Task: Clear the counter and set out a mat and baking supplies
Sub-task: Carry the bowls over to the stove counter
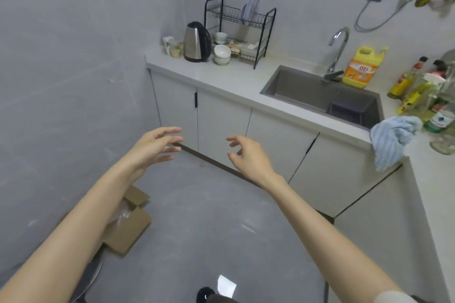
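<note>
Empty hands out before a crowded tabletop (234, 76)
It holds the sink (302, 86), dish rack (246, 19), kettle (195, 43), detergent jug (360, 69), a blue cloth (391, 140) over its edge and stacked bowls (221, 55); my left fingers (170, 131) and right fingers (235, 140) are spread loose, gripping nothing.

home kitchen | sink (307, 88) | kettle (195, 42) | dish rack (240, 19) | counter (236, 76)

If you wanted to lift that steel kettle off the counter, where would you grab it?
By the black handle, which curves down the right side of the kettle, toward the stacked bowls. Probably come from the front right with the right hand, curling fingers round it; the steel body is wide and smooth.
</note>
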Demonstrator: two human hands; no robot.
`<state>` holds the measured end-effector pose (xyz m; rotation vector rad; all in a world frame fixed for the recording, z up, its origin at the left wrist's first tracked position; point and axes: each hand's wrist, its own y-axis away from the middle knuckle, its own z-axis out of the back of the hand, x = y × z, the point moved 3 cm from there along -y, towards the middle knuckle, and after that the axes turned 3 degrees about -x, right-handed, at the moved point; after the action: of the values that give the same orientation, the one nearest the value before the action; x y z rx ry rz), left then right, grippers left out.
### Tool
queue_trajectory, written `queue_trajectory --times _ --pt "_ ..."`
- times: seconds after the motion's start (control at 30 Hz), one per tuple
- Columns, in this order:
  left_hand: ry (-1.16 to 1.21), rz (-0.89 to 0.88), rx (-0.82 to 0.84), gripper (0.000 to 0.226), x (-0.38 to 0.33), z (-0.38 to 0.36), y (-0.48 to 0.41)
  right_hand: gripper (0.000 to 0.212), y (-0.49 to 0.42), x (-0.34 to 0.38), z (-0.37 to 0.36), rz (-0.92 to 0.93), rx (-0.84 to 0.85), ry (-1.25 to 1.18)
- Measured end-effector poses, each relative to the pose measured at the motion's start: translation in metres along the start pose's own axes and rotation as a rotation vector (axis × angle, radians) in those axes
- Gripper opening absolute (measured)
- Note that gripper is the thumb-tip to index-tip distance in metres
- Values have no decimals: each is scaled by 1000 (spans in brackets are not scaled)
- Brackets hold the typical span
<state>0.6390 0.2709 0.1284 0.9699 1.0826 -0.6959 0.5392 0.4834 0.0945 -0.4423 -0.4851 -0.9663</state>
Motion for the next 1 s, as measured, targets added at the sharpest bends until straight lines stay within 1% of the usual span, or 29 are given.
queue_trajectory --times 0.17,0.4,0.57,0.67,0.8,0.9,1.0 --pt "48 24 -33 23 -26 14 -87 39 -92 -3 -12 6 59 -6" --pt "83 56 -14 28 -46 17 -234 40 -226 -25 -32 -63 25 -78" --pt "87 57 50 23 -71 18 -356 38 -336 -42 -44 -137 -18 -162" --pt "74 56 101 22 -97 17 -428 38 -401 -50 -46 -222 -56 -235" --pt "44 51 168 26 -131 10 -527 35 -489 -63 -44 -317 -146 -317" --pt "37 75 209 27 -138 -3 -579 35 -536 -76 -42 -365 -201 -340" --pt "39 117 251 28 -140 -23 -631 35 -587 -96 -45 -403 -209 -355"
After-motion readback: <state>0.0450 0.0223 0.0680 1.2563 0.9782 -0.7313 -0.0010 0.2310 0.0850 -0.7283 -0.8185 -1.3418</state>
